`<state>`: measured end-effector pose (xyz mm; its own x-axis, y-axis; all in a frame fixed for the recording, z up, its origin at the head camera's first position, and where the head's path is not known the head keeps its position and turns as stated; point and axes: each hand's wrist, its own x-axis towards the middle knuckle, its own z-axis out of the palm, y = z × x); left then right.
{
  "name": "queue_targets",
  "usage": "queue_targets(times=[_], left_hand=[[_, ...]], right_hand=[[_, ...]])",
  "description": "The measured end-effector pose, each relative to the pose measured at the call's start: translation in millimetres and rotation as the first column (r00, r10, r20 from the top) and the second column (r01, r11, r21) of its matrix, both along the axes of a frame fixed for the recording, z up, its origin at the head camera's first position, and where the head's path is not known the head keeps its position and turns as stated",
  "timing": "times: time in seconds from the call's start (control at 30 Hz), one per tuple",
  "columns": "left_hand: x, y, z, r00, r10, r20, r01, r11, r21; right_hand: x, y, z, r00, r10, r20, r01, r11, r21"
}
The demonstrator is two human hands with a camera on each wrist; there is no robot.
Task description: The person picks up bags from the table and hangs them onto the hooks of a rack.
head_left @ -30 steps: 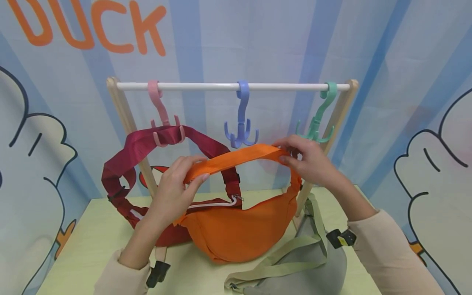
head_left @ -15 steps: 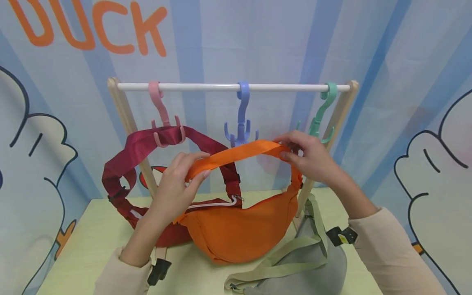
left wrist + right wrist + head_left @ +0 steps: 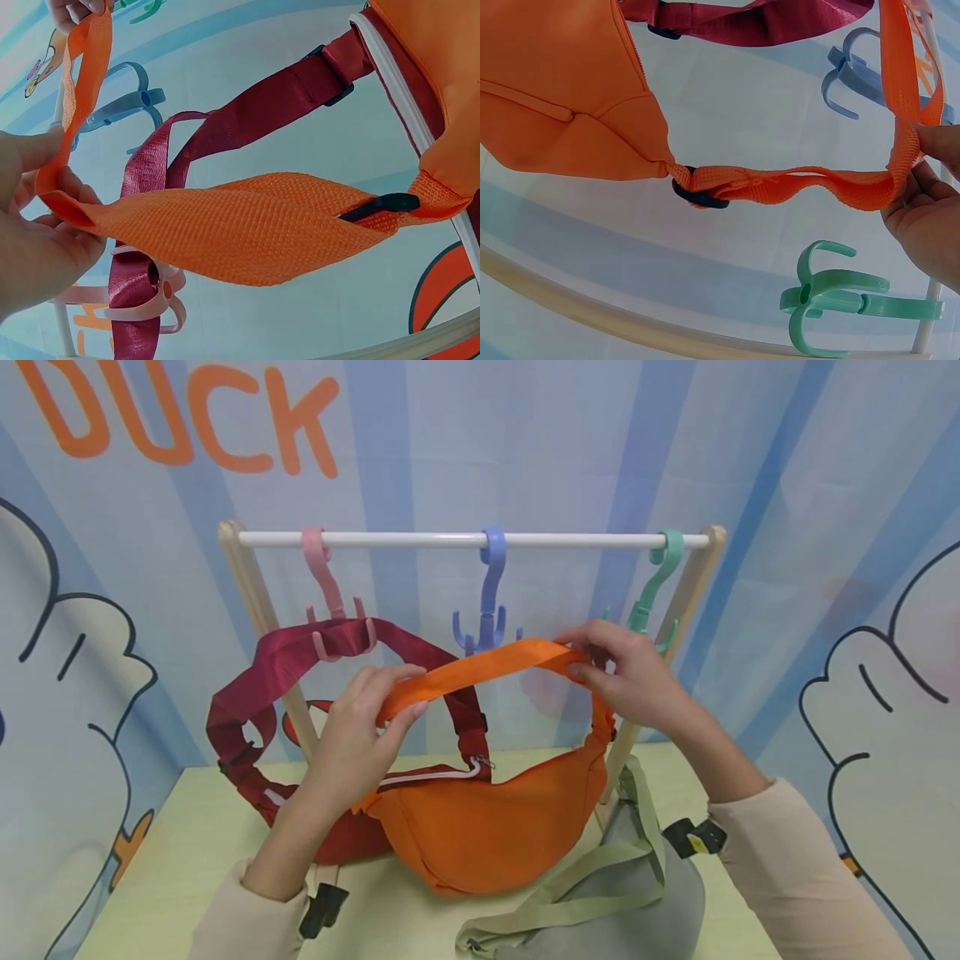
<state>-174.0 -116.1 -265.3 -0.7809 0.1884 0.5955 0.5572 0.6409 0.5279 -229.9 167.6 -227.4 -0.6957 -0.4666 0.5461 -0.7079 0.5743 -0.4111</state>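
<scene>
Both hands hold up the strap (image 3: 487,667) of an orange bag (image 3: 495,827) in front of the rack. My left hand (image 3: 356,735) pinches the strap's left part between thumb and fingers; my right hand (image 3: 626,672) pinches its right part. The strap arches between them, just before the blue hook (image 3: 491,585), covering some of its lower prongs. In the left wrist view the webbing (image 3: 247,225) runs from the fingers to a black buckle (image 3: 386,204). In the right wrist view the right hand (image 3: 926,202) grips the webbing above the green hook (image 3: 832,289).
A dark red bag (image 3: 352,839) has its strap (image 3: 285,652) looped on the pink hook (image 3: 326,577) at left. The green hook (image 3: 656,581) hangs at the right end of the white bar (image 3: 405,539). A grey-green bag (image 3: 615,902) lies on the table (image 3: 180,860) at front right.
Both hands have risen slightly with the orange strap, which now hides more of the blue hook's lower prongs. The right hand covers more of the green hook. The other bags stay put.
</scene>
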Motion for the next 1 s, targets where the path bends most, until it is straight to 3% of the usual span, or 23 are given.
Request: queue_targets(times=[0.3,0.7,1.0], left_hand=[[-1.6,0.3,2.3,1.000,0.005,0.001,-0.005,1.000,0.003],[-7.3,1.7,8.8,0.997,-0.011,-0.073,0.013,1.000,0.027],[-10.6,3.4,14.1,0.997,0.005,-0.073,-0.002,0.999,0.035]], right_hand=[[-2.1,-2.1,3.0,0.999,0.007,-0.044,-0.007,1.000,-0.016],[-2.1,-6.9,8.6,0.998,-0.002,-0.070,0.000,0.999,-0.033],[-4.5,-10.5,15.3,0.995,-0.031,-0.090,0.027,0.999,-0.041]])
